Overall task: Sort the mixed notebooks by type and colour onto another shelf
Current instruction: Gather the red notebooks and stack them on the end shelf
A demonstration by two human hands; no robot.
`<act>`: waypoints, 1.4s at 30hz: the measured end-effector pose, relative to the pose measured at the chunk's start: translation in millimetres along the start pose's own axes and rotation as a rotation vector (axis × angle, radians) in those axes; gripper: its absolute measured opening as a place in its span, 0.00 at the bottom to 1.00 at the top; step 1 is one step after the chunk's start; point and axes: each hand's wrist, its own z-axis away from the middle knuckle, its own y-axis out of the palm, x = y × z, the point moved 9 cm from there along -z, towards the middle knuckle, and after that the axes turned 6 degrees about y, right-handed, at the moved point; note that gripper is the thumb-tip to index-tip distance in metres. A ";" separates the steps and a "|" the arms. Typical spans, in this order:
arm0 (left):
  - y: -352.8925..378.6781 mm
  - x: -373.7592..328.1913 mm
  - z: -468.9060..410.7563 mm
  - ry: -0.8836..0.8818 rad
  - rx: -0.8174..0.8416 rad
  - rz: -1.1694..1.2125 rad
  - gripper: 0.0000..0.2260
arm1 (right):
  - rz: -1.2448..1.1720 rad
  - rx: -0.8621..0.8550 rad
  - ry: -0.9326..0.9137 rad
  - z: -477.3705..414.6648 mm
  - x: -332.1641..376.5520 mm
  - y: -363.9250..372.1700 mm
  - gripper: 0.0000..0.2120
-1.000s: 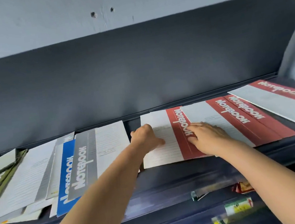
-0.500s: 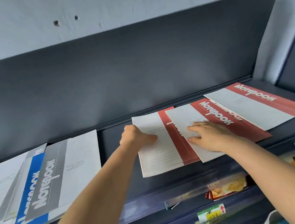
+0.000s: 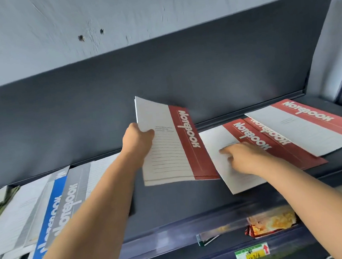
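At centre frame, above a dark shelf point(image 3: 174, 200), a person's left hand point(image 3: 138, 141) grips a red-banded notebook point(image 3: 172, 148) by its left edge, thumb across the ruled cover, and holds it tilted clear of the shelf board. Just to its right, the right hand point(image 3: 245, 156) lies fingers-down, not closed around anything, on the pale cover of another red notebook point(image 3: 228, 144) that heads an overlapping row of red notebooks point(image 3: 299, 126) fanned toward the right of the frame. Toward the lower left, a mixed pile waits: a grey notebook point(image 3: 70, 197) overlaps a blue notebook point(image 3: 48, 222), with greenish covers at the far left edge. Snack packets point(image 3: 272, 222) show on the shelf below, lower right.

The lifted item looks like two thin notebooks held together, though the edge is too fine to be sure. If so, the lower one could slide free of a one-sided pinch and drop to the shelf or off its front lip. The cover also bows under its own weight; setting it down at an angle could crease a corner or skew the red row. That row already hangs near the front edge, so a push from the right hand could nudge the front notebook off.
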 end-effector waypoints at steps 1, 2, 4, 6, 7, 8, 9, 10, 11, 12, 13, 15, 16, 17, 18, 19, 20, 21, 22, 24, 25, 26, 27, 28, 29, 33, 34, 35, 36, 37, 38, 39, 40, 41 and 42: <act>8.3 0.5 1.0 -0.036 0.017 0.077 0.03 | -0.092 -0.020 0.036 -3.2 -8.3 -5.8 0.26; 20.5 1.5 3.3 -0.077 0.048 0.153 0.03 | -0.171 -0.057 0.057 -6.4 -16.7 -12.2 0.29; 54.9 5.9 9.4 -0.147 0.118 0.242 0.03 | -0.280 -0.164 0.096 -9.9 -38.4 -27.7 0.29; 92.1 11.3 13.4 -0.174 0.171 0.241 0.02 | -0.343 -0.265 0.165 -4.0 -67.9 -45.6 0.26; 106.3 15.2 15.6 -0.189 0.186 0.231 0.03 | -0.342 -0.299 0.197 0.1 -81.9 -52.9 0.24; 120.0 17.8 17.9 -0.208 0.194 0.218 0.03 | -0.315 -0.322 0.226 4.3 -97.4 -59.8 0.22; 131.3 19.9 19.4 -0.222 0.197 0.206 0.04 | -0.267 -0.323 0.248 6.8 -111.0 -63.4 0.20; 142.3 20.6 20.1 -0.222 0.200 0.185 0.04 | -0.219 -0.317 0.261 8.2 -123.5 -65.2 0.19; 152.6 18.7 20.9 -0.207 0.211 0.143 0.04 | -0.182 -0.292 0.273 8.4 -134.1 -64.1 0.18; 160.7 15.4 21.8 -0.173 0.236 0.061 0.03 | -0.152 -0.262 0.282 7.4 -140.7 -60.7 0.18; 170.5 10.5 23.0 -0.136 0.276 -0.048 0.02 | -0.115 -0.224 0.295 6.2 -147.5 -55.4 0.19; 184.7 1.5 25.2 -0.096 0.350 -0.240 0.11 | 0.009 -0.159 0.303 2.3 -154.7 -46.0 0.21; 187.7 -2.9 24.7 -0.094 0.369 -0.343 0.17 | 0.066 -0.146 0.300 -0.2 -158.2 -43.5 0.22; 185.5 -9.3 22.8 -0.061 0.364 -0.498 0.23 | 0.090 -0.143 0.303 -2.7 -160.7 -42.5 0.23; 184.7 -20.7 20.4 0.004 0.338 -0.680 0.27 | 0.087 -0.147 0.314 -4.4 -167.0 -43.4 0.23; 187.7 -32.5 16.7 0.087 0.300 -0.817 0.31 | 0.070 -0.149 0.326 -4.7 -174.2 -44.8 0.23; 195.0 -45.7 16.1 0.163 0.282 -0.866 0.33 | 0.052 -0.150 0.325 -5.0 -180.5 -45.7 0.22; 207.9 -56.3 16.6 0.221 0.289 -0.844 0.32 | 0.041 -0.139 0.322 -4.6 -186.0 -45.6 0.22; 222.4 -65.4 19.7 0.257 0.324 -0.767 0.28 | 0.036 -0.133 0.319 -4.3 -190.6 -45.0 0.22; 259.8 -81.3 31.1 0.283 0.434 -0.564 0.14 | 0.036 -0.154 0.325 -3.0 -202.6 -49.0 0.21; 277.9 -89.0 37.4 0.291 0.478 -0.479 0.09 | 0.041 -0.164 0.340 -2.1 -210.1 -52.2 0.22; 292.6 -96.7 42.9 0.290 0.500 -0.404 0.08 | 0.045 -0.160 0.363 -1.8 -218.2 -53.8 0.25; 303.0 -102.5 46.0 0.265 0.508 -0.340 0.08 | 0.051 -0.141 0.388 -1.7 -225.0 -54.0 0.29; 313.6 -108.1 47.9 0.229 0.513 -0.293 0.06 | 0.056 -0.117 0.411 -1.7 -232.8 -54.0 0.33; 323.6 -111.5 49.4 0.181 0.523 -0.264 0.06 | 0.062 -0.093 0.430 -1.3 -239.2 -53.6 0.35; 350.8 -121.3 52.2 0.033 0.551 -0.137 0.03 | 0.143 -0.100 0.410 -0.5 -252.2 -57.7 0.28; 354.2 -120.2 51.5 -0.008 0.543 -0.073 0.04 | 0.148 -0.109 0.396 0.0 -254.4 -59.4 0.26; 358.3 -117.5 51.4 -0.048 0.548 -0.008 0.07 | 0.142 -0.113 0.387 0.7 -256.4 -61.3 0.24; 361.6 -116.5 53.9 -0.080 0.570 0.036 0.10 | 0.131 -0.116 0.378 1.7 -258.2 -63.0 0.23; 363.7 -116.3 56.3 -0.093 0.588 0.063 0.10 | 0.118 -0.123 0.369 2.7 -258.5 -64.6 0.23; 363.6 -118.1 59.0 -0.094 0.591 0.073 0.08 | 0.106 -0.133 0.360 3.2 -258.8 -66.4 0.22; 361.3 -120.4 59.2 -0.090 0.572 0.087 0.08 | 0.092 -0.146 0.352 4.3 -257.3 -69.1 0.22; 355.5 -123.0 57.5 -0.079 0.540 0.109 0.08 | 0.077 -0.159 0.346 4.5 -253.5 -71.2 0.22; 348.9 -124.3 54.3 -0.065 0.506 0.137 0.10 | 0.063 -0.170 0.338 4.4 -248.3 -72.9 0.23; 340.8 -123.8 50.8 -0.062 0.479 0.164 0.10 | 0.048 -0.177 0.327 3.8 -242.1 -73.9 0.24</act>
